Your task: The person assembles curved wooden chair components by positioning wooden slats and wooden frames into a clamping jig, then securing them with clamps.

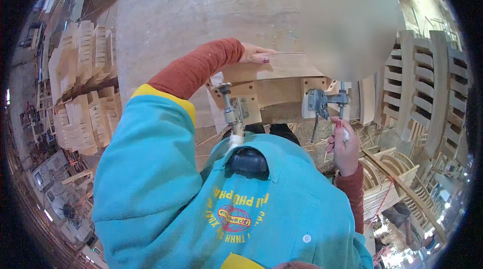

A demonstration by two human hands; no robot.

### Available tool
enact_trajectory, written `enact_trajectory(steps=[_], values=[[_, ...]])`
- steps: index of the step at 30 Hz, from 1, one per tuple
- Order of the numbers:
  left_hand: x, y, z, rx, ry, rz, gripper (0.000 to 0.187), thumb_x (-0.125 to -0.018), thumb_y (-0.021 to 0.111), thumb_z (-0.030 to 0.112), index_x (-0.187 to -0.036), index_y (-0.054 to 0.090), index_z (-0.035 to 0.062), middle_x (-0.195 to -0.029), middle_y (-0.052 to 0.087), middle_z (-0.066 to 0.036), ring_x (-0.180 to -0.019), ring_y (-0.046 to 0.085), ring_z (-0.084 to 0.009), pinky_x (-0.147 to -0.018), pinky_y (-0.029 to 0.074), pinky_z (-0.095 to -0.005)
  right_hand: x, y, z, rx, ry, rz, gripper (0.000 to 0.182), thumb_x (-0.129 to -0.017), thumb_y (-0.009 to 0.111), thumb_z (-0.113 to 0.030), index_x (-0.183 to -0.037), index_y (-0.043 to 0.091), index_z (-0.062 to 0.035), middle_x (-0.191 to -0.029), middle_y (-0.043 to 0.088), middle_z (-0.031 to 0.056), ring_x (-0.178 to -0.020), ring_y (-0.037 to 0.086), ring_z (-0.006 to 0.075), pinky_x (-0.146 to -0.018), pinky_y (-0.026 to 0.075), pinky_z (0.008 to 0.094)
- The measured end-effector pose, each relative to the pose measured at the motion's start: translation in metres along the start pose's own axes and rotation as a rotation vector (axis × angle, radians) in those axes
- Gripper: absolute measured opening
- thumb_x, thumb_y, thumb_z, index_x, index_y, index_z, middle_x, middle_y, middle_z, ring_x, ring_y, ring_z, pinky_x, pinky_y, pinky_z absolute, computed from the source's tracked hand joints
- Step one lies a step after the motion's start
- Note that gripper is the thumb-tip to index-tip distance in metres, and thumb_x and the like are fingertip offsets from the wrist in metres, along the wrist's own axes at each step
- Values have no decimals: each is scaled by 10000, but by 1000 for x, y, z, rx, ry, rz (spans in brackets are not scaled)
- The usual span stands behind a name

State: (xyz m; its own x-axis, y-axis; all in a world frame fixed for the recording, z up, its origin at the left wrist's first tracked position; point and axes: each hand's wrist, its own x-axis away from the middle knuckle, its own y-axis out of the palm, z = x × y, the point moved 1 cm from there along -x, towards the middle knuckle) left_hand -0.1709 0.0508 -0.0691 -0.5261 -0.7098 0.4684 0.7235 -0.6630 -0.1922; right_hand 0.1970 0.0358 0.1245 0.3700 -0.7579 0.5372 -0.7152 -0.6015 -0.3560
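My left hand (255, 53) lies flat with its fingers stretched out on a thin, slightly curved wooden piece (274, 69) at the near edge of the worktop. Fingers closed, my right hand (344, 144) grips the handle of the right toggle clamp (327, 100); a bit of white shows between the fingers. A second toggle clamp (234, 110), its handle wrapped in white, stands to the left in front of my body. Both clamps are fixed to a wooden jig (260, 102) with bolt holes.
The broad wooden worktop (201, 7) stretches ahead, with a blurred patch over its right part. Stacks of slatted wooden parts (83, 62) stand at the left. More slatted frames (415, 83) are on the right, above a pile of curved wooden parts (385, 178).
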Motion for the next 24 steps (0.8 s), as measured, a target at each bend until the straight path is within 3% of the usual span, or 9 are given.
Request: enact_trajectory(steps=[3,5,8,13,15,18,21,24], values=[[-3,3,1,46,15,0,652,-871,468,498,-1406,273,181,-1378,386,-118,-1265,336,-240,-1044,245,-357,2,-4,-12,-51,89,-56,325,-948,416,-323,-1086,562,-67,-626,500,15,-466,499,55,-416,401,193],[-6,4,2,47,63,3,618,-892,461,441,-1407,271,157,-1371,393,-114,-1247,349,-229,-1038,254,-348,0,-8,-24,-118,196,-117,361,-951,390,-366,-1071,565,-74,-632,497,11,-464,506,52,-409,401,192],[4,6,6,22,-22,25,593,-904,455,396,-1409,264,152,-1358,409,-113,-1223,375,-221,-1027,271,-337,-4,-10,-7,23,243,-124,342,-952,366,-332,-1053,562,-71,-695,557,60,-560,583,127,-501,464,239],[1,4,12,-2,-46,26,645,-882,455,467,-1408,258,149,-1340,431,-125,-1209,412,-225,-1008,305,-322,18,5,63,243,-304,51,247,-889,394,-129,-1060,555,-53,-944,618,151,-870,604,320,-785,470,376],[2,-1,20,-70,-110,-16,656,-881,450,471,-1415,237,154,-1346,425,-132,-1230,397,-242,-1017,292,-329,18,15,68,123,-247,23,281,-887,419,-120,-1150,500,-64,-1018,594,181,-915,593,331,-800,464,388],[4,1,23,-65,-128,-13,656,-881,449,456,-1419,225,154,-1345,421,-141,-1225,401,-255,-1016,291,-337,7,26,86,231,-249,10,391,-872,419,-117,-1260,433,-67,-987,583,159,-907,579,275,-796,455,353],[5,1,30,-48,-131,10,651,-878,451,450,-1419,229,162,-1340,419,-149,-1214,406,-255,-1014,293,-344,0,28,81,300,-407,297,511,-860,486,-170,-1346,346,-96,-1040,587,183,-945,583,321,-818,459,388],[4,8,12,82,-161,-3,643,-874,460,441,-1415,243,170,-1314,428,-154,-1201,406,-258,-1006,304,-352,-24,16,65,421,-89,225,648,-826,566,-252,-1389,273,-118,-1019,602,201,-928,593,345,-829,455,414]])
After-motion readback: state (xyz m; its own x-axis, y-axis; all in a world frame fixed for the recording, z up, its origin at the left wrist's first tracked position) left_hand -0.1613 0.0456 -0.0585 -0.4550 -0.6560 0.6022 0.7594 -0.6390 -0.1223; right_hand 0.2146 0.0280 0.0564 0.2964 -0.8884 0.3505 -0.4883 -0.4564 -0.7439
